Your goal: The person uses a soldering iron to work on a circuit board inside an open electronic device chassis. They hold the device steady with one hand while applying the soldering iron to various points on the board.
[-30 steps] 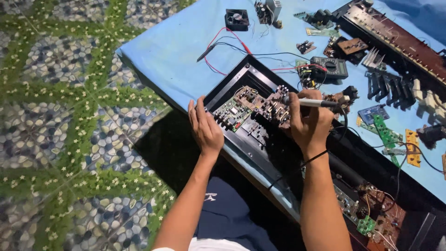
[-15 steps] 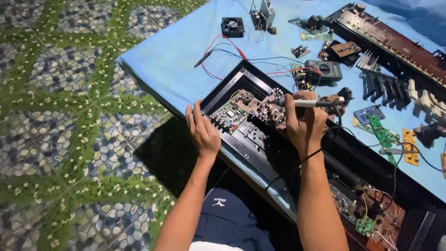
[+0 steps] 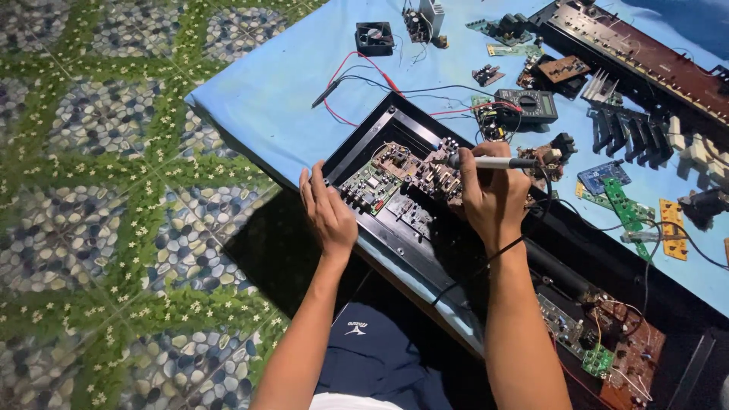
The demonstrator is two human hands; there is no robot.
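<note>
On the far left, a floor (image 3: 99, 190) w/ green lines and pebble shapes is seen, hard and bumpy-looking. Next comes a soft blue cloth (image 3: 266, 99), spread flat, w/ red & black test wires (image 3: 342, 83) lying on it. The left hand (image 3: 328, 214) is laid on the near edge of the black metal case (image 3: 395, 228); its fingers are a bit spread and curled over the rim, and nothing is gripped inside it. The case is a flat, dark, shiny box, already opened up, so the small green and brown boards (image 3: 395, 175) inside are bare, full of tiny parts. The right hand (image 3: 493, 193) is closed round a thin pen-shaped tool (image 3: 486, 162), grey w/ a dark end, and its tip is held at the boards in the middle of the case. So, as a guess, the opening-up looks done, and the work on the boards looks part-way; nothing is put back yet. More to the right, a black meter (image 3: 535, 105), a small square fan (image 3: 374, 36), ribbed metal fins (image 3: 600, 87), green strips (image 3: 623, 205) & a long brown board (image 3: 645, 57) are spread out, apart from the case.
</note>
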